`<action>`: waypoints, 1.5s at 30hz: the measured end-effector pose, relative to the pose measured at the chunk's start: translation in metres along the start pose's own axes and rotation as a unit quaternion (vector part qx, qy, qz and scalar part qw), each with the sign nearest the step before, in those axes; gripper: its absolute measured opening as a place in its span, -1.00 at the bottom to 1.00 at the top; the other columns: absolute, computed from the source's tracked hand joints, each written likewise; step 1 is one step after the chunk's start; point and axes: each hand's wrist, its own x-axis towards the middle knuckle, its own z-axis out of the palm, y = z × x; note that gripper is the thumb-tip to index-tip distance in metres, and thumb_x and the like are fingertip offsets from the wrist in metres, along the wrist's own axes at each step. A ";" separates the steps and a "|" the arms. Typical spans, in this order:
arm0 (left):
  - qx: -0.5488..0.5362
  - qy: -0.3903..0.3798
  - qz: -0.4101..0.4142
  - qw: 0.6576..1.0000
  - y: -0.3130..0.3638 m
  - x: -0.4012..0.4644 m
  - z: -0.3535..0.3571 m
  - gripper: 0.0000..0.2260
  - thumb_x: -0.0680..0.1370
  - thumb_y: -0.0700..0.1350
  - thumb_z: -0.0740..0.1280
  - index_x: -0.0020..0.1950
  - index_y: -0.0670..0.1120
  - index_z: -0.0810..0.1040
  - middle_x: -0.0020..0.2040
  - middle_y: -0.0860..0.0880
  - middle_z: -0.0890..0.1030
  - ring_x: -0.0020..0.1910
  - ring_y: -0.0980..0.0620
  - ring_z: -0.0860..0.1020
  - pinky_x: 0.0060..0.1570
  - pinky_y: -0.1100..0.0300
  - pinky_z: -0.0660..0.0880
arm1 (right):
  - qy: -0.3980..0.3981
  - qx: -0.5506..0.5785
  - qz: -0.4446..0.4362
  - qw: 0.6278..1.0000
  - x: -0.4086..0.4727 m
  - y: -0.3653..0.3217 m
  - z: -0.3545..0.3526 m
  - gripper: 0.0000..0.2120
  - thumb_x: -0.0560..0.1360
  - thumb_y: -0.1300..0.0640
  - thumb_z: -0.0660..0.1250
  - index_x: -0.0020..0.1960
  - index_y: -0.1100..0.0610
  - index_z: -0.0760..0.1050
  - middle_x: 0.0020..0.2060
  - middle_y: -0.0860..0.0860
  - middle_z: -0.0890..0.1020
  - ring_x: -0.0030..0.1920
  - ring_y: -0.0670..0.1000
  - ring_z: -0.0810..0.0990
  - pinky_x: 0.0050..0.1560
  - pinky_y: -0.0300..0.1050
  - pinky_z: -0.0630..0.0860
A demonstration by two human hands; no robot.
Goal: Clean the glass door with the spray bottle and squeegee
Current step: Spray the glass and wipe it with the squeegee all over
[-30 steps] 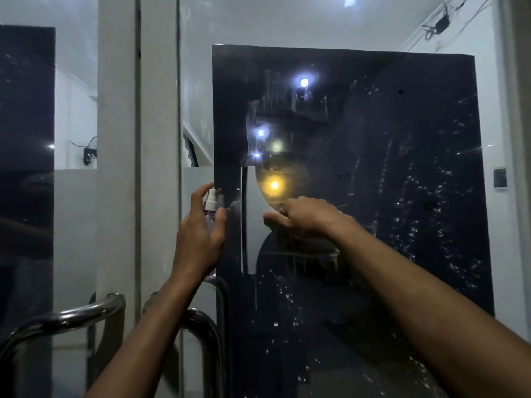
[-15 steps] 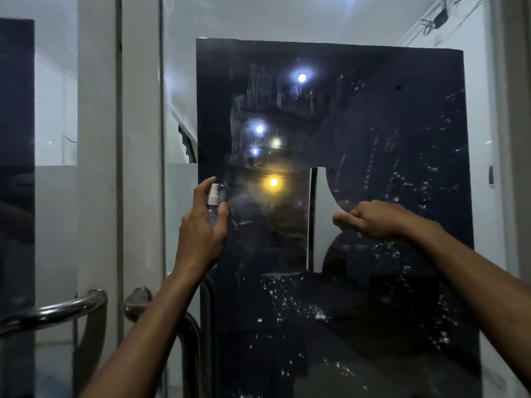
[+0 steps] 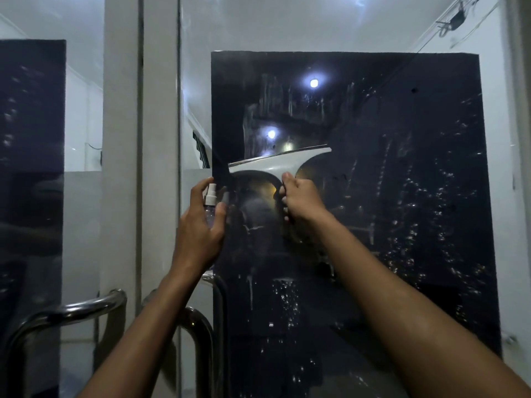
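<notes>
1. Now I am in the wiping step: my right hand (image 3: 300,201) has its fingers curled tight round the handle of the squeegee (image 3: 280,162), whose blade lies nearly level, tilted up to the right, against the dark panel of the glass door (image 3: 402,196).
2. Next, I judge, comes a steady pull down the wet glass, with the blade kept flat so no streaks stay.
3. Droplets speckle the right and lower parts of the panel, so that side looks unwiped.
4. My left hand (image 3: 201,225) grips the small spray bottle (image 3: 209,202) upright, forefinger raised beside the nozzle, just left of the squeegee and near the door's edge.
5. Both my forearms reach up and forward, the right one from the near right corner.
</notes>
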 end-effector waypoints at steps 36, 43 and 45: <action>-0.018 -0.015 -0.029 0.999 -0.011 -0.016 0.019 -0.62 0.67 -0.01 0.24 0.48 0.13 0.27 -0.12 0.02 0.57 -0.25 0.05 0.59 -0.28 0.13 0.51 | -0.232 -0.599 -0.082 0.762 0.012 0.017 -0.082 -0.37 0.54 -0.47 -0.05 0.31 -0.13 0.51 0.27 0.03 0.61 0.21 0.12 0.56 0.17 0.08 0.48; -0.021 -0.024 -0.016 0.999 -0.004 -0.015 0.025 -0.61 0.67 -0.03 0.24 0.48 0.16 0.26 -0.13 0.00 0.58 -0.25 0.01 0.60 -0.24 -0.02 0.59 | -0.164 -0.641 -0.019 0.749 0.008 0.032 -0.189 -0.18 0.36 -0.59 -0.20 0.22 -0.22 0.60 0.27 -0.04 0.63 0.20 0.09 0.60 0.10 0.06 0.50; -0.020 -0.024 -0.014 0.999 -0.002 -0.014 0.025 -0.61 0.68 -0.02 0.24 0.48 0.15 0.26 -0.11 -0.01 0.58 -0.24 0.01 0.60 -0.21 -0.06 0.61 | -0.143 -0.650 -0.031 0.746 0.005 0.032 -0.198 -0.24 0.40 -0.59 -0.18 0.18 -0.26 0.60 0.22 -0.06 0.66 0.14 0.06 0.61 -0.02 0.02 0.47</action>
